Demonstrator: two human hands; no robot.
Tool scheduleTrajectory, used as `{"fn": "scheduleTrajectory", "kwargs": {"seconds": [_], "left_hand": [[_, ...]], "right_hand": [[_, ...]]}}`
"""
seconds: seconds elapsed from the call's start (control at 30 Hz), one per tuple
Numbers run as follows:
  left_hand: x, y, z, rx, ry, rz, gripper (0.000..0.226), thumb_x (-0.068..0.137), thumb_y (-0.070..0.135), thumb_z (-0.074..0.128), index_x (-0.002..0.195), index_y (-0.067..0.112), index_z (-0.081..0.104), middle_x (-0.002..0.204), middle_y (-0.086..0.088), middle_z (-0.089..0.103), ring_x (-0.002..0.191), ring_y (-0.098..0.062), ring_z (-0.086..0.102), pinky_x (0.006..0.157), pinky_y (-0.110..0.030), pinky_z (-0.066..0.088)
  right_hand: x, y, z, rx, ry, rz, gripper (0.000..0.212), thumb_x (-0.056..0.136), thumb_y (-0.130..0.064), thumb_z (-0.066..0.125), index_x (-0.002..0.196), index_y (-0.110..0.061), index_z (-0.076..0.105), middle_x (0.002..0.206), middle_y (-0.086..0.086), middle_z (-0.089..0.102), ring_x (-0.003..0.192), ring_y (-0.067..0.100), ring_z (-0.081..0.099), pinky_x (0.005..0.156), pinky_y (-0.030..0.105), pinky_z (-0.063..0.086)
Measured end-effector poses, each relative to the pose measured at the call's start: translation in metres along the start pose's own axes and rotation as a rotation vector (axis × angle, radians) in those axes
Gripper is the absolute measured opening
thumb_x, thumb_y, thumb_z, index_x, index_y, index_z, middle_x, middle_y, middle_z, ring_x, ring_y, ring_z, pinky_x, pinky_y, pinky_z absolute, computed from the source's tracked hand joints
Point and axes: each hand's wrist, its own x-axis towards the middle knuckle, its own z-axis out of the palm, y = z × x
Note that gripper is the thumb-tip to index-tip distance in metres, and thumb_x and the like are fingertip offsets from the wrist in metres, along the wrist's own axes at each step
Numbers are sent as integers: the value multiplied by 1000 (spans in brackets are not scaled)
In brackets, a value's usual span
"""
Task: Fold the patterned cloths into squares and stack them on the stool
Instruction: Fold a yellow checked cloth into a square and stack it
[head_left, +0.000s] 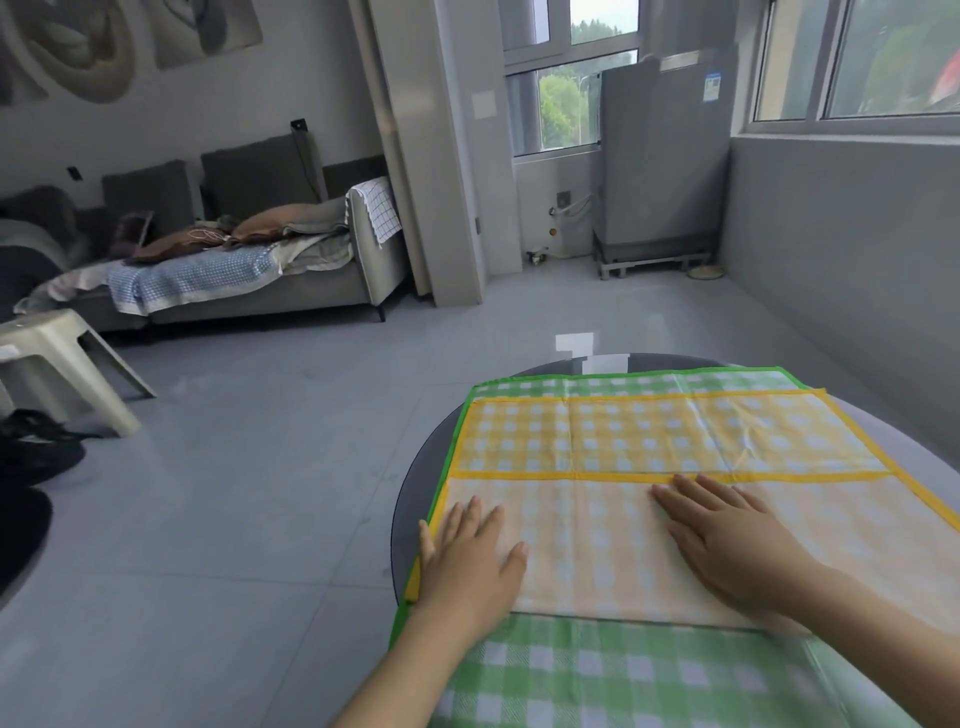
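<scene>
Pressing flat, my left hand (470, 558) and right hand (727, 540), grip released, pin the half-folded yellow cloth (649, 441) atop the green cloth (597, 675) on the bench (410, 493); the slick pair (stool (47, 353) well apart) could slide askew.

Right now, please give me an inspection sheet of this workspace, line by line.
Surface: round dark glass table, mostly covered by cloths.
Job's things: yellow checked cloth, near half folded over, lying on green checked cloth; beige plastic stool on the floor at far left, nothing stacked on it.
Clutter: nothing seen on the table.
Grips: left hand and right hand flat on the fold.
Cables: nothing seen.
Surroundings: sofa with bedding, washing machine, windows.
</scene>
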Motion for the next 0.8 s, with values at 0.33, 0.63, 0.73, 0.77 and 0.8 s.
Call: {"fn": "scheduleTrajectory", "kwargs": {"seconds": [0.33,0.63,0.73,0.77,0.8], "left_hand": [[21,46,-16,-232,31,103,49,101,42,28,145,24,33,159,4,15,146,-6,4,118,-42,-8],[104,97,-21,-360,112,125,32,98,32,40,123,21,57,132,3,51,123,-15,46,105,-29,20],[146,113,-19,-306,151,155,28,97,28,42,117,22,61,130,4,53,124,-15,43,101,-28,19],[160,118,-18,-288,161,163,27,97,28,43,116,23,62,130,5,53,125,-15,42,101,-28,18],[174,123,-16,-272,171,169,27,97,29,44,115,24,62,131,5,53,126,-16,40,101,-29,18]], "right_hand": [[22,12,-26,39,120,-6,47,98,-42,33,144,-36,27,151,-13,31,141,10,22,110,30,20],[47,49,-25,150,203,80,39,97,-39,38,136,-35,42,136,-15,49,132,10,36,104,27,23],[46,57,-17,180,236,105,35,96,-35,41,129,-33,51,129,-15,55,126,12,42,101,26,23],[45,60,-14,184,249,107,33,95,-34,42,126,-33,54,126,-15,57,123,13,44,99,26,24],[45,62,-12,187,263,110,32,94,-35,44,124,-32,57,124,-15,59,120,14,46,97,27,26]]}}
